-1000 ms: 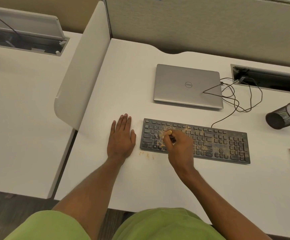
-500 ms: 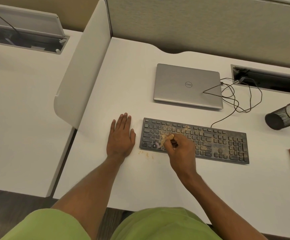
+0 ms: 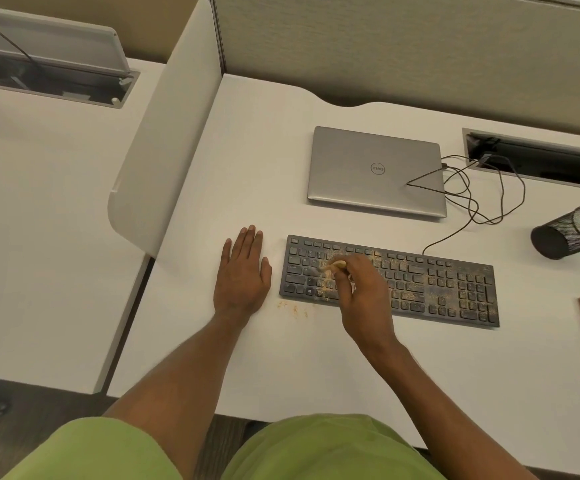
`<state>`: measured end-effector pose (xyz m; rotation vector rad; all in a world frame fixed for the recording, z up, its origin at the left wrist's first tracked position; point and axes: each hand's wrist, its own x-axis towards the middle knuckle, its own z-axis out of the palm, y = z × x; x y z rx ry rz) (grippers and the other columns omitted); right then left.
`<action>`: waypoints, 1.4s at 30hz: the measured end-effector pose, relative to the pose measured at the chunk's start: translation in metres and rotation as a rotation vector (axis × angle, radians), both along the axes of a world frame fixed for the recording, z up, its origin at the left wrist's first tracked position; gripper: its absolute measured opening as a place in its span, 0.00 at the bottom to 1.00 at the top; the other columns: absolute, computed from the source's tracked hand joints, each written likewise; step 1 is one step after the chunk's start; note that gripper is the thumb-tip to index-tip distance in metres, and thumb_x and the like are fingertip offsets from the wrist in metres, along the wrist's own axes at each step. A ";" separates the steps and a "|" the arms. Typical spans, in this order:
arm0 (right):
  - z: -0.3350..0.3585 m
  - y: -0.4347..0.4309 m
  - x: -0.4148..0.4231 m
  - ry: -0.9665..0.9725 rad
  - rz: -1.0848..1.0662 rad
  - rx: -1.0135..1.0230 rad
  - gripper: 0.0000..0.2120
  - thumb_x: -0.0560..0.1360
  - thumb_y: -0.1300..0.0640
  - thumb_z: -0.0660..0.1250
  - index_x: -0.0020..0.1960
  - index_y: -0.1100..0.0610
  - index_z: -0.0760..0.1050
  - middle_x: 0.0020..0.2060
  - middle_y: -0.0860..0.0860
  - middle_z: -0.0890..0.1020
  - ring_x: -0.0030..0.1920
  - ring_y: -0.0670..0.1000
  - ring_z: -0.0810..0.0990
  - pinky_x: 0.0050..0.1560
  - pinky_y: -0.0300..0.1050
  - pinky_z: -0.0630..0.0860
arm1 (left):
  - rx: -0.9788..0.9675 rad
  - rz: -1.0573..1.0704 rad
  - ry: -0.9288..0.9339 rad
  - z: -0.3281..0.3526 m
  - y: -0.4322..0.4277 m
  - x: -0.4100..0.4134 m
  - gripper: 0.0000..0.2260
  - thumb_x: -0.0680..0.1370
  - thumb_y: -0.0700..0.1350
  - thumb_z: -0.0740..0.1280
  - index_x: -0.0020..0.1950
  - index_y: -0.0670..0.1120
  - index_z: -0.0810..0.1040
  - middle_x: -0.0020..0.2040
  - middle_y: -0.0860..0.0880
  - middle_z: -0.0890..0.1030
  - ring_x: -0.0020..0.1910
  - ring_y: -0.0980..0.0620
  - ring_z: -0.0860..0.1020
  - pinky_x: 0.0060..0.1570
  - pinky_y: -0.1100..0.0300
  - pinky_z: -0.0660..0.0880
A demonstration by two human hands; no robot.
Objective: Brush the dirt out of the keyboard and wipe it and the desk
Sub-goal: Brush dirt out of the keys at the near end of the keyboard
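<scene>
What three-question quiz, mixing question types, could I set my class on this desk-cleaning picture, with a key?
1. True or false: the laptop is closed.
2. Where does the left hand rest? A) on the laptop; B) flat on the desk beside the keyboard; C) on the keyboard.
3. Fill in: the brush over the dirty keys is held by the ___ hand.
Key: 1 true; 2 B; 3 right hand.
</scene>
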<state>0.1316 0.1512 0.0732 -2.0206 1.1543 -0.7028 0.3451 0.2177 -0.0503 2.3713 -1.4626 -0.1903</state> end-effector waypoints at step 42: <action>0.001 -0.004 0.017 0.328 0.070 -0.120 0.08 0.81 0.62 0.67 0.50 0.50 0.80 0.47 0.44 0.81 0.52 0.49 0.74 0.56 0.44 0.55 | 0.000 0.001 0.022 0.001 0.001 -0.001 0.28 0.85 0.51 0.51 0.85 0.45 0.59 0.85 0.47 0.59 0.85 0.52 0.53 0.84 0.48 0.49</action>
